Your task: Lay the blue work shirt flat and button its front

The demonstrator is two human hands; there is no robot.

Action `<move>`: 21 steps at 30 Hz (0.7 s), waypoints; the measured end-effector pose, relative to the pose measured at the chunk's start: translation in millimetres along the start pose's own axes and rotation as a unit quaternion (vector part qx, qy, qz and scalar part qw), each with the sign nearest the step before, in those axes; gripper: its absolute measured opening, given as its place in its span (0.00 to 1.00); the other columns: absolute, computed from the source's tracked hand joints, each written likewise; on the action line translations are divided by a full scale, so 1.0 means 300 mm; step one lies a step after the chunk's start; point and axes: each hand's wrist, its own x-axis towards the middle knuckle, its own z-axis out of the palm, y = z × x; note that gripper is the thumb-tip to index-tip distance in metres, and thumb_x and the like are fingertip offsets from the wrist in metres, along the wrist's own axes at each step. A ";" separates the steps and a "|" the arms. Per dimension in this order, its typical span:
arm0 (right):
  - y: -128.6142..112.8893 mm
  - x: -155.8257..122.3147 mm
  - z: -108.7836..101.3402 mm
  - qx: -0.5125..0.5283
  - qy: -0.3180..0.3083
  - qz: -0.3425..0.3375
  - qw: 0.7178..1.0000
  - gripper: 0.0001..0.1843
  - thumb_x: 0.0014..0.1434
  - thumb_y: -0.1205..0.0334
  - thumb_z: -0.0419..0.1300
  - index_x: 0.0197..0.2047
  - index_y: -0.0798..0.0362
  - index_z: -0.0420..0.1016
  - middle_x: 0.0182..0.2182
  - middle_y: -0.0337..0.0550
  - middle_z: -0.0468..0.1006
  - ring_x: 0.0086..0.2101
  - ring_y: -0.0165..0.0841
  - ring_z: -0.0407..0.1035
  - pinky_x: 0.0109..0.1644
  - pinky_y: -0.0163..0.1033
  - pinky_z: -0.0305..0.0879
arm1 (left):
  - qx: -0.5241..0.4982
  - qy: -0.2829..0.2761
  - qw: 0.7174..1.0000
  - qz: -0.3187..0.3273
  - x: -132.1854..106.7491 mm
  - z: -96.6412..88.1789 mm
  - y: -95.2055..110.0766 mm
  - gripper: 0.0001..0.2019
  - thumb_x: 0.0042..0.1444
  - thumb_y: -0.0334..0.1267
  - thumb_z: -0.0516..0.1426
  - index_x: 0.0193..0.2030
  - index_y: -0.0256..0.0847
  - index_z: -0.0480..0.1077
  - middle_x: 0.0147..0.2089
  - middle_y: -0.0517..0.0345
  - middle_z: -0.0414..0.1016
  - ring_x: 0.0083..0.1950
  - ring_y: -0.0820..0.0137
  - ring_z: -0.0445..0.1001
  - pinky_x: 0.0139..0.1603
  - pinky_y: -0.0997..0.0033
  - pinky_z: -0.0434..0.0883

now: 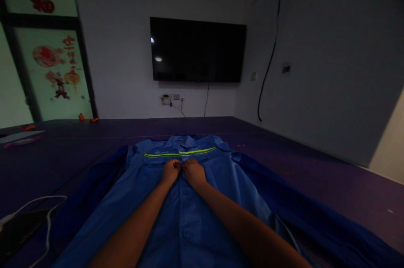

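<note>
A blue work jacket (217, 179) lies spread out, front up, with its collar at the far end and dark blue sleeves out to both sides. Yellow-green stripes cross its chest. Just below the stripes, at the front placket, my left hand (172, 170) pinches the cloth with closed fingers. My right hand (193, 172) is closed on the placket's other side, its fingertips close to the left ones. Buttons show lower down the placket. Whatever small part lies between my fingertips is hidden.
The jacket rests on a dark purple surface (303, 175). At the lower left a white cable (48, 217) curls beside a dark object. Small orange items (81, 117) stand near the glass door. A television (198, 51) hangs on the far wall; a black cord (273, 49) dangles at the right.
</note>
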 end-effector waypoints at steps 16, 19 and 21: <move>0.002 0.009 0.006 0.007 0.007 -0.025 1.000 0.14 0.59 0.68 0.46 0.43 0.56 0.70 0.42 0.48 0.72 0.46 0.34 0.62 0.45 0.33 0.59 | -0.075 0.000 0.997 -0.025 0.002 -0.005 -0.005 0.09 0.43 0.33 0.56 0.33 0.34 0.72 0.28 0.55 0.75 0.31 0.70 0.73 0.30 0.75 0.67; 0.002 0.011 0.006 0.004 0.000 -0.029 1.000 0.14 0.59 0.68 0.46 0.42 0.56 0.70 0.42 0.48 0.71 0.46 0.34 0.62 0.45 0.34 0.60 | -0.077 0.000 0.997 -0.031 0.002 -0.004 -0.003 0.08 0.42 0.31 0.56 0.32 0.35 0.71 0.29 0.55 0.75 0.32 0.70 0.73 0.31 0.75 0.67; 0.003 0.012 0.008 0.002 0.001 -0.026 1.000 0.14 0.59 0.68 0.46 0.42 0.55 0.71 0.42 0.47 0.71 0.46 0.34 0.62 0.45 0.34 0.59 | -0.079 -0.006 0.996 -0.033 0.002 -0.004 -0.002 0.07 0.42 0.31 0.56 0.31 0.35 0.71 0.29 0.55 0.75 0.32 0.70 0.73 0.31 0.75 0.67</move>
